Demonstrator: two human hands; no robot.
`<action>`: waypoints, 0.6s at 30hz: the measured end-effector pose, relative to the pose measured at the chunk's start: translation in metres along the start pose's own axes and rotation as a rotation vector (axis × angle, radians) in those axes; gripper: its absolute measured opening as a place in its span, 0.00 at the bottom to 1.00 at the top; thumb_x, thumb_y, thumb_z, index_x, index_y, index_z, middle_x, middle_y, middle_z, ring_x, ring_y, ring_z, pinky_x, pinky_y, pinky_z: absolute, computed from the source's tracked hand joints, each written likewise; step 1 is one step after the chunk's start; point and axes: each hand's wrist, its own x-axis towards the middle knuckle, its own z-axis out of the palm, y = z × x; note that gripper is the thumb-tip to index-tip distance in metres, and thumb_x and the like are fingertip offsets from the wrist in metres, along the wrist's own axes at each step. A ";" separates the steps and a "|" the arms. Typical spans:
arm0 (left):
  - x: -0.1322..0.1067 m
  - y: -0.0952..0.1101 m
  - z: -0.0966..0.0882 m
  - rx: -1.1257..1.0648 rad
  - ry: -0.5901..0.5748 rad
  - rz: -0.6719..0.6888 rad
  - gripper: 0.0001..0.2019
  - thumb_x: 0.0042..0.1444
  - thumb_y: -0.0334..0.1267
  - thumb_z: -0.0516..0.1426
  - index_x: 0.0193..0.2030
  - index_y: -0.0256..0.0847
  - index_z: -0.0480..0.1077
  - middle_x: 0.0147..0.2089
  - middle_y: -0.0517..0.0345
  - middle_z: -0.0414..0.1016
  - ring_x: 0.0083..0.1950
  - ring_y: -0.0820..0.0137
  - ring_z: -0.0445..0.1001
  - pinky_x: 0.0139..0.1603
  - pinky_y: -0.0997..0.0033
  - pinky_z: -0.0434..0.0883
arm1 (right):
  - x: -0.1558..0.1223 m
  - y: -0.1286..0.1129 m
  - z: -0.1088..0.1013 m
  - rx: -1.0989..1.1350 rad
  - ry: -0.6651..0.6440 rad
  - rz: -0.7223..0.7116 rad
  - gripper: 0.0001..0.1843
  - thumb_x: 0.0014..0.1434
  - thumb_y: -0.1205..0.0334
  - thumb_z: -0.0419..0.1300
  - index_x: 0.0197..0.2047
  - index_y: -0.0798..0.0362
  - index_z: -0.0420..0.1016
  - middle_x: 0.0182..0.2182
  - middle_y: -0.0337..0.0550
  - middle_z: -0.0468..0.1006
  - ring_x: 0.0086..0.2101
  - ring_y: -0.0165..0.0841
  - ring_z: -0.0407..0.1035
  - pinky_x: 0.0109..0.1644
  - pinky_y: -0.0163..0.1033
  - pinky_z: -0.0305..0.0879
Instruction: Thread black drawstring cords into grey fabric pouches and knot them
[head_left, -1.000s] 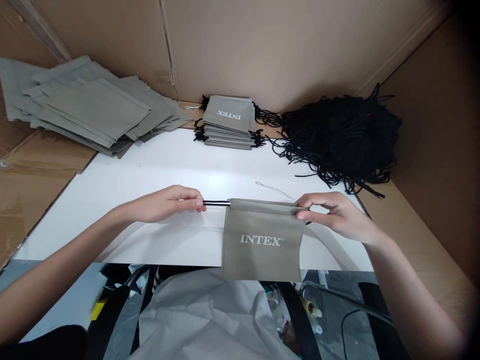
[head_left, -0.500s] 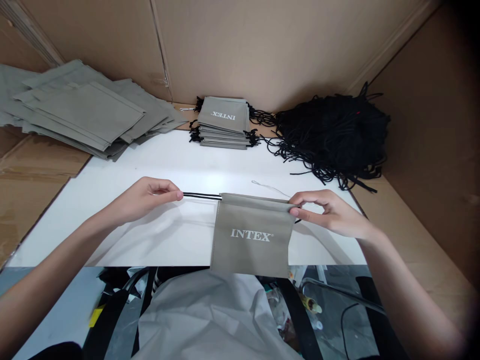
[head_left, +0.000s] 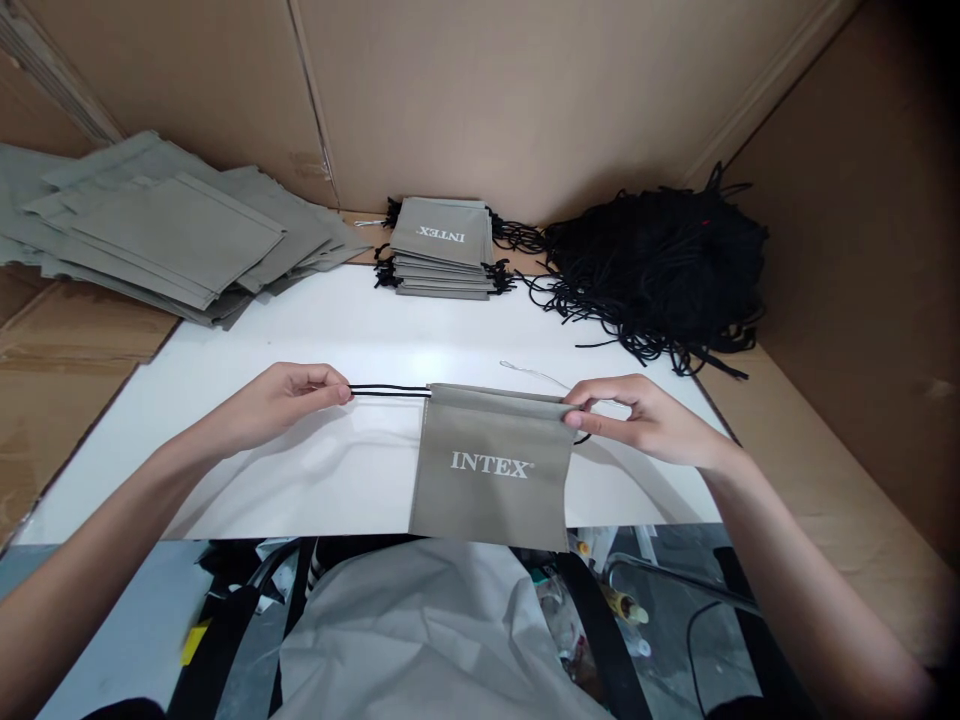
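Note:
A grey drawstring bag (head_left: pixel 491 490) with white "INTEX" lettering hangs at the front edge of the white table. Two strands of black cord (head_left: pixel 390 390) run out of its top left corner, pulled straight. My left hand (head_left: pixel 289 400) pinches the far end of these strands. At the bag's top right corner, my right hand (head_left: pixel 634 415) grips the fabric between thumb and fingers. A short loop of black cord pokes out just below those fingers. Behind the right hand, a thin wire loop (head_left: pixel 536 375) lies on the table, partly hidden.
Flat grey bags (head_left: pixel 180 240) are heaped at the back left. A stack of corded INTEX bags (head_left: pixel 441 245) stands at the back middle. To its right is a big pile of black cords (head_left: pixel 660 270). Cardboard walls (head_left: pixel 525 90) enclose the white table (head_left: pixel 315 320).
Both hands and the bag sit slightly further left in view. The cord between my left hand and the bag looks slightly longer. The grip of each hand is unchanged.

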 end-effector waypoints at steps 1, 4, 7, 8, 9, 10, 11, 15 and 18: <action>0.000 -0.001 -0.001 0.012 -0.002 -0.005 0.19 0.58 0.57 0.56 0.36 0.43 0.76 0.42 0.56 0.79 0.45 0.63 0.75 0.49 0.67 0.70 | 0.001 0.000 0.000 0.002 -0.006 -0.005 0.14 0.63 0.49 0.62 0.34 0.51 0.78 0.29 0.39 0.78 0.33 0.31 0.70 0.36 0.35 0.61; 0.001 -0.005 -0.006 0.088 0.038 -0.023 0.20 0.57 0.59 0.56 0.36 0.43 0.77 0.44 0.55 0.80 0.46 0.61 0.75 0.50 0.66 0.70 | 0.001 0.000 0.000 0.012 -0.008 -0.021 0.14 0.63 0.50 0.62 0.34 0.51 0.78 0.29 0.39 0.78 0.32 0.31 0.70 0.37 0.35 0.61; -0.001 -0.007 -0.008 0.152 0.043 -0.009 0.21 0.57 0.60 0.57 0.36 0.44 0.77 0.45 0.55 0.80 0.47 0.60 0.76 0.51 0.65 0.70 | 0.000 0.002 -0.001 0.017 0.009 -0.015 0.14 0.63 0.50 0.62 0.34 0.51 0.78 0.29 0.39 0.78 0.32 0.31 0.70 0.37 0.35 0.61; -0.001 -0.005 -0.006 0.161 0.051 0.004 0.21 0.57 0.60 0.57 0.37 0.44 0.77 0.46 0.55 0.80 0.47 0.60 0.76 0.51 0.65 0.70 | -0.001 0.003 -0.001 0.017 0.012 -0.011 0.14 0.63 0.50 0.62 0.34 0.52 0.78 0.29 0.39 0.78 0.33 0.31 0.70 0.37 0.35 0.61; -0.002 0.000 -0.003 0.166 0.073 0.022 0.21 0.58 0.60 0.56 0.39 0.44 0.77 0.46 0.55 0.80 0.48 0.60 0.76 0.51 0.65 0.70 | -0.001 0.004 -0.001 0.018 0.013 -0.011 0.14 0.63 0.50 0.62 0.34 0.52 0.78 0.29 0.39 0.78 0.33 0.32 0.70 0.38 0.35 0.61; -0.002 0.007 0.002 0.170 0.116 0.048 0.20 0.60 0.59 0.55 0.42 0.44 0.76 0.47 0.56 0.79 0.49 0.61 0.75 0.50 0.65 0.71 | 0.000 0.004 0.000 0.021 0.012 -0.015 0.14 0.63 0.50 0.63 0.34 0.52 0.78 0.29 0.40 0.78 0.33 0.32 0.70 0.38 0.35 0.62; -0.001 0.016 0.008 0.172 0.165 0.090 0.20 0.62 0.58 0.55 0.44 0.45 0.75 0.49 0.56 0.78 0.50 0.61 0.75 0.50 0.66 0.71 | 0.001 0.003 0.001 0.028 0.010 -0.025 0.13 0.63 0.50 0.63 0.34 0.52 0.79 0.29 0.40 0.79 0.33 0.32 0.71 0.38 0.35 0.62; 0.010 0.064 0.035 0.245 0.208 0.487 0.16 0.68 0.49 0.52 0.54 0.44 0.71 0.57 0.55 0.74 0.58 0.63 0.71 0.56 0.66 0.67 | 0.018 -0.010 0.016 0.090 0.022 -0.096 0.13 0.62 0.51 0.64 0.35 0.52 0.79 0.30 0.40 0.79 0.33 0.32 0.72 0.38 0.36 0.63; 0.023 0.089 0.048 0.454 -0.023 0.733 0.13 0.67 0.48 0.55 0.51 0.44 0.71 0.53 0.57 0.76 0.54 0.63 0.72 0.55 0.66 0.65 | 0.033 -0.024 0.032 0.177 0.043 -0.152 0.12 0.62 0.52 0.64 0.38 0.52 0.80 0.33 0.40 0.80 0.34 0.32 0.72 0.40 0.36 0.65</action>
